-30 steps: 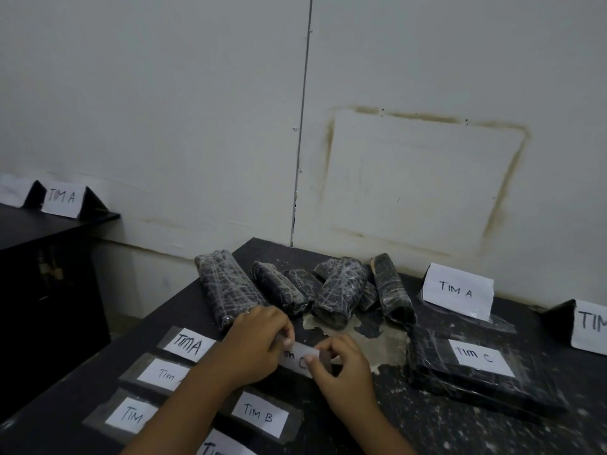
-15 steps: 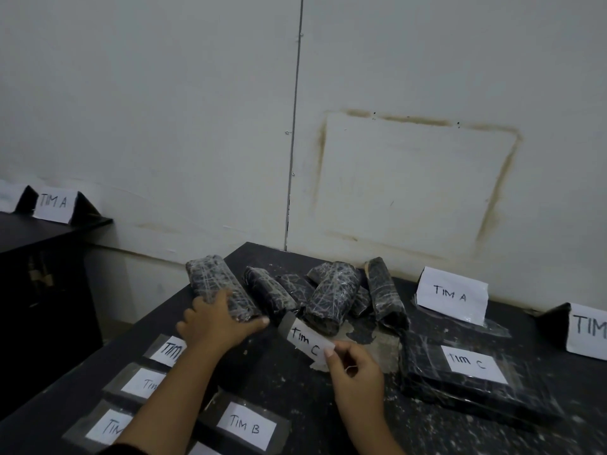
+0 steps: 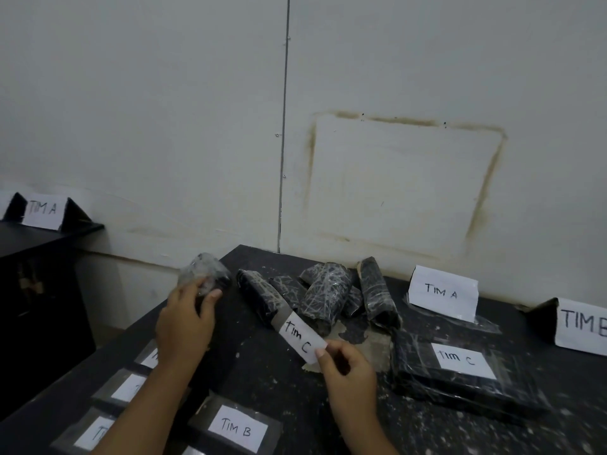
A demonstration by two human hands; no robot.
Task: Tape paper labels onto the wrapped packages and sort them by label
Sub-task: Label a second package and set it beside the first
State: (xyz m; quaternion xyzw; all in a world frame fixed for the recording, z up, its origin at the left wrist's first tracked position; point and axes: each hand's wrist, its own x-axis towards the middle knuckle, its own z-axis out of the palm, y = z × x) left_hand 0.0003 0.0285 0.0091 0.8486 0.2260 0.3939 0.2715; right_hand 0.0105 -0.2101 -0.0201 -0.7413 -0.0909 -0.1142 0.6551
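Observation:
My left hand (image 3: 184,326) grips a wrapped dark package (image 3: 205,274) and holds it lifted at the table's left edge; it looks blurred. My right hand (image 3: 345,366) pinches the near end of a taped "TIM C" paper label (image 3: 297,333), which hangs in the air above the table. Several more wrapped packages (image 3: 323,292) lie in a row at the back of the dark table (image 3: 262,379). A flat wrapped package bearing a "TIM C" label (image 3: 460,372) lies at the right.
Taped labels lie near the front left, among them "TIM B" (image 3: 235,430). Folded sign cards "TIM A" (image 3: 441,292) and "TIM B" (image 3: 581,323) stand at the back right. Another "TIM A" card (image 3: 42,210) stands on a dark shelf at the left. A white wall rises behind.
My left hand left the label, reached to the leftmost package and lifted it off the table. My right hand peeled the "TIM C" label free and holds it up.

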